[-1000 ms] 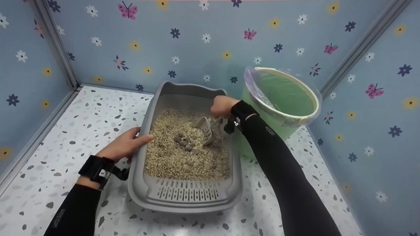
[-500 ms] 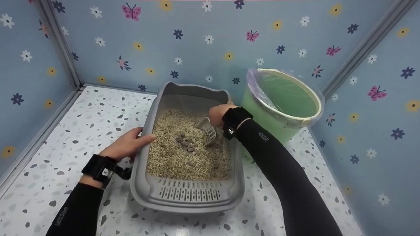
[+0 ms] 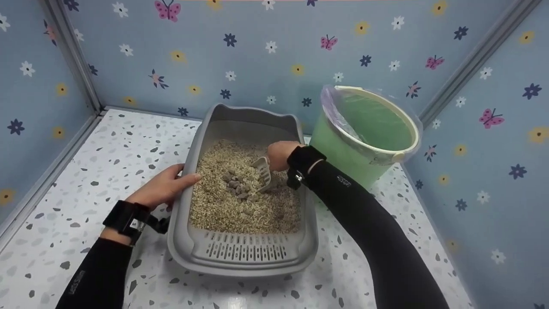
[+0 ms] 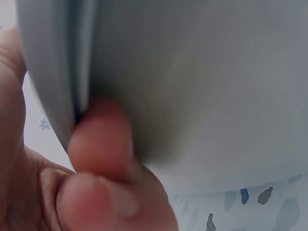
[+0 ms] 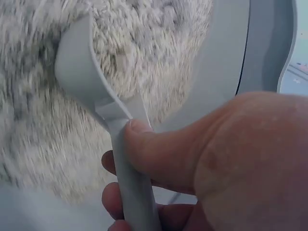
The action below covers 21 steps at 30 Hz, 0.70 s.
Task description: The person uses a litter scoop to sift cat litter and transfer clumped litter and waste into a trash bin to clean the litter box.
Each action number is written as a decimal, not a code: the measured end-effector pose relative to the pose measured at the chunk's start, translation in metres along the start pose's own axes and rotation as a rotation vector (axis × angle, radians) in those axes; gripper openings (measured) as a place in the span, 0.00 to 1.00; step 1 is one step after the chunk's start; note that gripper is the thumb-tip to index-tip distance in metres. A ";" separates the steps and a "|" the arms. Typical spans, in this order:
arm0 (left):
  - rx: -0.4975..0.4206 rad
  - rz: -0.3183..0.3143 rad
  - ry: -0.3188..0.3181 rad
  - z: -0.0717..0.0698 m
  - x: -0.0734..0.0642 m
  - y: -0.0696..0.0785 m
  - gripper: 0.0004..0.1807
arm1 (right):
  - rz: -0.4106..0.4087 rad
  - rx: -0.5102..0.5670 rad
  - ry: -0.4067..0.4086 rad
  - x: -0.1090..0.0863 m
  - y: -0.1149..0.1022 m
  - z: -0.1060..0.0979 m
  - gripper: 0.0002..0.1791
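Note:
A grey litter box stands on the floor, filled with tan pellet litter. My left hand holds its left rim, thumb over the top; in the left wrist view the curled fingers sit under the lip. Inside the box, my right hand grips the handle of a slotted litter scoop, thumb along the top of the handle in the right wrist view. The scoop's head stands tilted on edge in the litter, just right of several greyish clumps. Its lower edge is partly hidden by litter.
A green bin with a clear purplish liner stands right of the box, close to its back right side. Patterned blue wall panels enclose the back and sides. White speckled floor shows around the box.
My right hand has come left and nearer with the scoop, whose head has turned more upright. The clumps have shifted slightly left. My left hand stays on the rim.

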<state>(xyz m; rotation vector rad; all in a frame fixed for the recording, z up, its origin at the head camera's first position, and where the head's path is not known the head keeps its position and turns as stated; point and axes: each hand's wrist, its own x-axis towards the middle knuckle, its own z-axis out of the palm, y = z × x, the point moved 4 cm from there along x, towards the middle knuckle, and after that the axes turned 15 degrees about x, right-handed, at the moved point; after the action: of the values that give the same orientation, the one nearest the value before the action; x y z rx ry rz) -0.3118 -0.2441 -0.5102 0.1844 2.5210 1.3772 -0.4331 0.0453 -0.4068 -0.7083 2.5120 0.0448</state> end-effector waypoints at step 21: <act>-0.019 0.028 -0.001 -0.001 -0.002 -0.001 0.50 | -0.156 0.349 0.024 0.041 -0.018 0.046 0.31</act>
<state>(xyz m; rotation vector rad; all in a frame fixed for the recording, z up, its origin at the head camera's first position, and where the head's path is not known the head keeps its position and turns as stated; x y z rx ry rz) -0.3106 -0.2456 -0.5101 0.2174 2.5126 1.4104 -0.4322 0.0181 -0.4651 -0.7552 2.3901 -0.4476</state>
